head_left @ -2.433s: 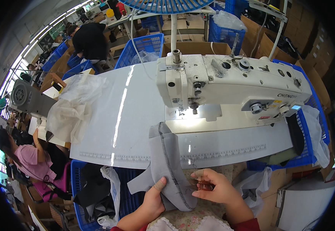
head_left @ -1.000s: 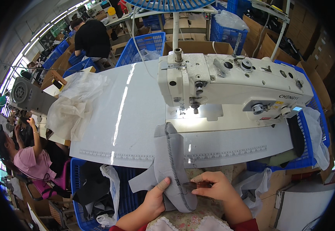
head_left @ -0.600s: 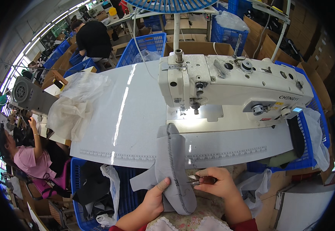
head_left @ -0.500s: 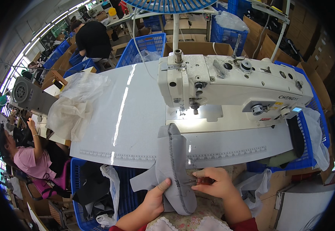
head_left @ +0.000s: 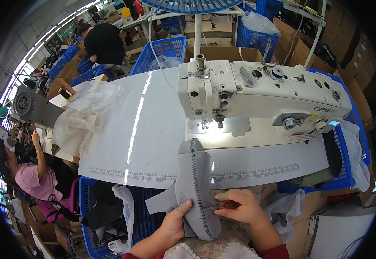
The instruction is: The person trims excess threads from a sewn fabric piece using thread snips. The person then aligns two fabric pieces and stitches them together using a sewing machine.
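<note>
The left hand (head_left: 173, 221) grips the grey fabric piece (head_left: 184, 179) (a dark zigzag seam (head_left: 196, 176) runs down it), thumb on top. Its upper end overlaps the table's (head_left: 153, 125) near edge, before the sewing machine (head_left: 257, 97). The right hand (head_left: 245, 206) pinches a reddish-handled tool (head_left: 228, 204) beside the fabric.

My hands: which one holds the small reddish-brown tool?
Your right hand pinches the tool; your left hand grips the grey fabric piece instead.
</note>
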`<state>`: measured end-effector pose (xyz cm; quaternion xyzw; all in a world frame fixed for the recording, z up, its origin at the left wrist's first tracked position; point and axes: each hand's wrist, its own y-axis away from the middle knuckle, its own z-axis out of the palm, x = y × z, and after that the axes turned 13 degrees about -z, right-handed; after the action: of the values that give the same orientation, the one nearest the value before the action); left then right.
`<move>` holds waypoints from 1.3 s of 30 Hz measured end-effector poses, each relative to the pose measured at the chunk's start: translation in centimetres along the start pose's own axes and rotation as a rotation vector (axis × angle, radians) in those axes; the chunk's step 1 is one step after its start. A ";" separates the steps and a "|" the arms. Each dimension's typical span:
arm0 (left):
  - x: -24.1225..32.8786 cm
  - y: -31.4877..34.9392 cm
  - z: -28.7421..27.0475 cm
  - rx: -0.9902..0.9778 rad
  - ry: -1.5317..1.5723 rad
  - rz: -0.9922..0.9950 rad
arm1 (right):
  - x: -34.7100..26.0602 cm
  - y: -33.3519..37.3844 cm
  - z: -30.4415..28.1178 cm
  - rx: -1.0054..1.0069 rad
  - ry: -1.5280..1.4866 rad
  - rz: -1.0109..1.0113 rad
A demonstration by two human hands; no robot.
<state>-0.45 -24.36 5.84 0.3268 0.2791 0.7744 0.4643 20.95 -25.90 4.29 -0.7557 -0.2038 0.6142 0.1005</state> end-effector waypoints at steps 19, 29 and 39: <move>-0.1 -0.2 0.1 0.016 0.003 0.022 | -0.3 -1.0 -0.4 -0.049 0.070 -0.116; -0.1 -0.6 -0.1 0.004 0.004 0.003 | 0.0 -1.2 -0.5 -0.043 0.173 -0.238; 0.1 -0.7 0.3 0.046 -0.049 0.000 | 0.2 -1.6 -0.6 -0.025 0.217 -0.320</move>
<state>0.10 -23.93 5.50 0.3564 0.2852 0.7596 0.4633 21.25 -24.32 4.88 -0.7766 -0.3172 0.5027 0.2087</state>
